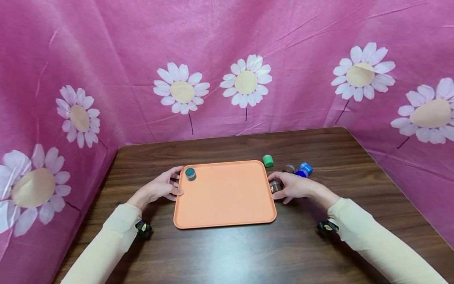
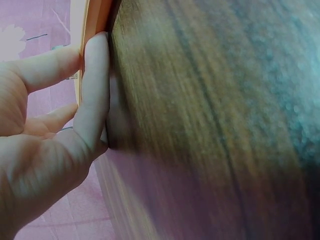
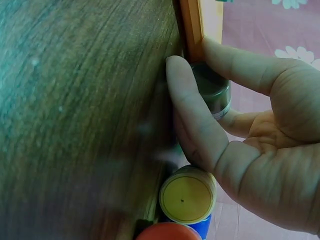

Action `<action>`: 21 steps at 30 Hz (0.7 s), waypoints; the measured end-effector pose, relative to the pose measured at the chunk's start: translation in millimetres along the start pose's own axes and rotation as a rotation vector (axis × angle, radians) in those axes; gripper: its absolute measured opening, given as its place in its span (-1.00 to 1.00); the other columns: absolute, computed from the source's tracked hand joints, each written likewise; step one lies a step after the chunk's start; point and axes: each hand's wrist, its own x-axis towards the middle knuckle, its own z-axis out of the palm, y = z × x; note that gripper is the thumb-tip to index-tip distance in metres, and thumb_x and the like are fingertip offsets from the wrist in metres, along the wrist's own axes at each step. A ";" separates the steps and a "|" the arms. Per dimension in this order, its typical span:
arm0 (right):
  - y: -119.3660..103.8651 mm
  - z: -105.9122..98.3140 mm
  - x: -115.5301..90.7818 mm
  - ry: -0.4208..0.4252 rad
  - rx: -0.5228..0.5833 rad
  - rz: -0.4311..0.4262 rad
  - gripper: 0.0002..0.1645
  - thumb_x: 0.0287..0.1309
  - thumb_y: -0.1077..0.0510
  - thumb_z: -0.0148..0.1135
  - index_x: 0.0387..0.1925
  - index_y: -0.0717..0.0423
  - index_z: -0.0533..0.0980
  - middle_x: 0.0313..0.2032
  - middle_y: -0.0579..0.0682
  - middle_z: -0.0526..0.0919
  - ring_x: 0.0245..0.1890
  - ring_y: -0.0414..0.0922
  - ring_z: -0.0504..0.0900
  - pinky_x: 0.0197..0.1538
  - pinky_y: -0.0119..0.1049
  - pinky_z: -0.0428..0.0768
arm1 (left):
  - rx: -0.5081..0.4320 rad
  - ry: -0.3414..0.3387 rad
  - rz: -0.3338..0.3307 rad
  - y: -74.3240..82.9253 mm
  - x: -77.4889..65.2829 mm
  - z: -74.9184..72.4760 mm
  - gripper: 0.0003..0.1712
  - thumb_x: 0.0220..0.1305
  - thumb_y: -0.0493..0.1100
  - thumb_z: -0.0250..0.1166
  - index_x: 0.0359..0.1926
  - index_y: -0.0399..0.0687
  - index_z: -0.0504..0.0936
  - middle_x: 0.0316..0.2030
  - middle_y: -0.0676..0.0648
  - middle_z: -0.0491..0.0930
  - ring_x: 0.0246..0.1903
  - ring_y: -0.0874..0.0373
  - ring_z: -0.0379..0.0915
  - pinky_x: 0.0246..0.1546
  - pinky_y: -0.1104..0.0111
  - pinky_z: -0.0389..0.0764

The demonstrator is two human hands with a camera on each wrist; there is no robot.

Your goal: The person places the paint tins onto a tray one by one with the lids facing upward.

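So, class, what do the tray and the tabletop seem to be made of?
Tray: probably moulded plastic, fairly matte, judging by its even orange colour and rounded corners.
Tabletop: wood or wood-look laminate, showing dark streaky grain; slightly glossy, given the bright reflection.

L arm [image 1: 103, 246] & R arm [image 1: 384, 238] reach fwd, angled in twd ea. other, wrists [image 1: 140, 197] well apart. L grip [image 1: 161, 186] faces in, thumb on near side, fingers [image 1: 175, 170] curved opp. it; R grip [image 1: 295, 186] mirrors that pose.
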 end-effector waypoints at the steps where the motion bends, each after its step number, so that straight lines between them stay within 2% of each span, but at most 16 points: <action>1: -0.3 0.4 0.1 0.000 0.001 0.003 -0.30 0.17 0.30 0.45 0.25 0.35 0.31 0.01 0.29 0.45 -0.07 0.07 0.59 -0.29 -0.07 0.76 | 0.000 0.000 -0.002 0.3 -0.2 -0.2 0.16 0.17 -0.53 0.36 0.61 -0.15 -0.14 0.27 -0.39 0.09 -0.11 -0.02 0.46 -0.30 0.11 0.75; 11: -0.3 -1.3 -0.6 -0.005 0.000 0.024 -0.36 0.19 0.28 0.44 0.22 0.32 0.36 -0.04 0.24 0.48 -0.09 0.05 0.59 -0.28 -0.08 0.76 | 0.011 -0.003 -0.005 3.8 -3.0 0.9 0.16 0.17 -0.51 0.37 0.61 -0.15 -0.14 0.27 -0.38 0.07 -0.10 -0.01 0.44 -0.29 0.11 0.75; 21: 0.4 0.6 -0.8 0.001 -0.003 0.037 -0.41 0.18 0.27 0.45 0.17 0.34 0.41 -0.09 0.21 0.51 -0.13 0.02 0.60 -0.28 -0.09 0.76 | 0.009 -0.012 0.004 0.8 -3.3 -0.3 0.16 0.16 -0.52 0.37 0.61 -0.17 -0.14 0.25 -0.39 0.09 -0.11 -0.01 0.46 -0.30 0.12 0.75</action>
